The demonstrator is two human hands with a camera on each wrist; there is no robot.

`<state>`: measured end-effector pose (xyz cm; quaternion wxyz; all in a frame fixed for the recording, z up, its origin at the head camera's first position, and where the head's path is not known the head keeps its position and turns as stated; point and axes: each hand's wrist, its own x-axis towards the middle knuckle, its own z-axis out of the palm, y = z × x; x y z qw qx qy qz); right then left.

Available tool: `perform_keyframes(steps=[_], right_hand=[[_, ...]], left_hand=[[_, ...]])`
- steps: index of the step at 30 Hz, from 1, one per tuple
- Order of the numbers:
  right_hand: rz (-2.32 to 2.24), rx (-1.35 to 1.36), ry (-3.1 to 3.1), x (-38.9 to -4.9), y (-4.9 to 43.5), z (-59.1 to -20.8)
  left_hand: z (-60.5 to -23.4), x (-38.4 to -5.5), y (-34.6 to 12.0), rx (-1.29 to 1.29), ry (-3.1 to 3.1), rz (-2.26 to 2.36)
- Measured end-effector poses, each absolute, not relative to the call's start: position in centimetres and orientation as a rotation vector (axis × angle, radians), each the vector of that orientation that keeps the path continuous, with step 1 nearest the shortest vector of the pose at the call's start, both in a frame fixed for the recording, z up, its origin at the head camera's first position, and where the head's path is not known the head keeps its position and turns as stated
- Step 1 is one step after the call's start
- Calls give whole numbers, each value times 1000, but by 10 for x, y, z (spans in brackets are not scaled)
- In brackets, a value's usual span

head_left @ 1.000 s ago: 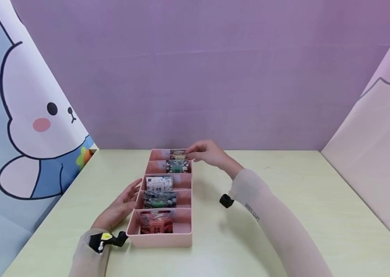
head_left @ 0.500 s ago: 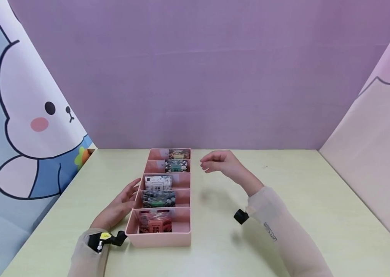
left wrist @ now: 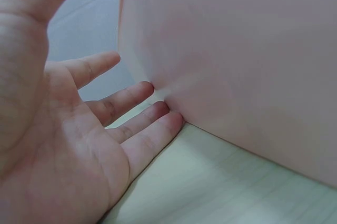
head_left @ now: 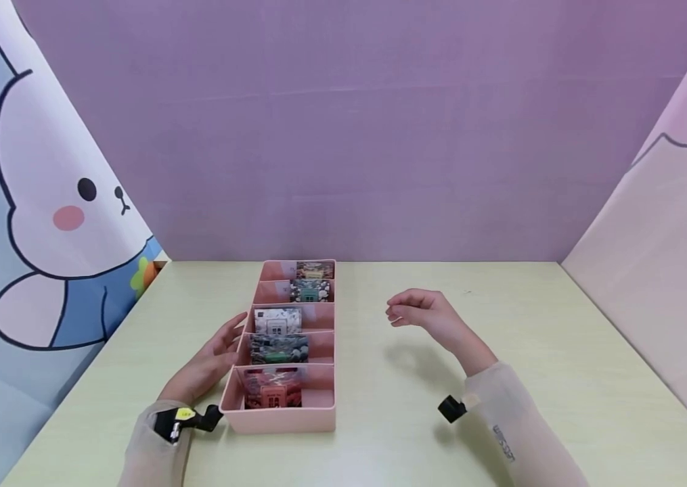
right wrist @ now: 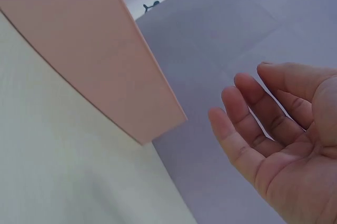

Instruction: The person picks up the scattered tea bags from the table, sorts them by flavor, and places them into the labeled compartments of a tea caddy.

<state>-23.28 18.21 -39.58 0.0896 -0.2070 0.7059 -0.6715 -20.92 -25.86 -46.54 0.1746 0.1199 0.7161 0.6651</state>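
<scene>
A long pink divided box (head_left: pixel 279 423) stands on the table, with one printed packet in each of its compartments. From near to far these are a red packet (head_left: pixel 273 389), a dark green one (head_left: pixel 279 349), a white one (head_left: pixel 278 322), a teal-labelled one (head_left: pixel 310 291) and a yellow-labelled one (head_left: pixel 315 270). My left hand (head_left: pixel 212 362) lies along the box's left side; in the left wrist view its fingertips (left wrist: pixel 176 119) touch the wall near the bottom. Off to the right, my right hand (head_left: pixel 431 314) hovers above the table, fingers loosely bent, holding nothing.
The pale table (head_left: pixel 562 352) extends on both sides of the box. A purple backdrop (head_left: pixel 367 135) rises at the table's far edge. Printed cloth panels (head_left: pixel 69 169) stand at left and right. Small black cameras are worn on both wrists.
My right hand has left the far compartment at the yellow-labelled packet and drawn back right and nearer. The left hand and the box stay about where they were.
</scene>
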Motion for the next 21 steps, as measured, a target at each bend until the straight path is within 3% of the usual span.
perform_keyframes(steps=[13, 21], right_hand=[[-1983, -553, 2130, -222, 210, -405], [-1951, -568, 2157, -219, 221, -404]], left_hand=[[-469, -209, -262, 338, 2014, 1887], [-439, -199, -275, 385, 2035, 1703]])
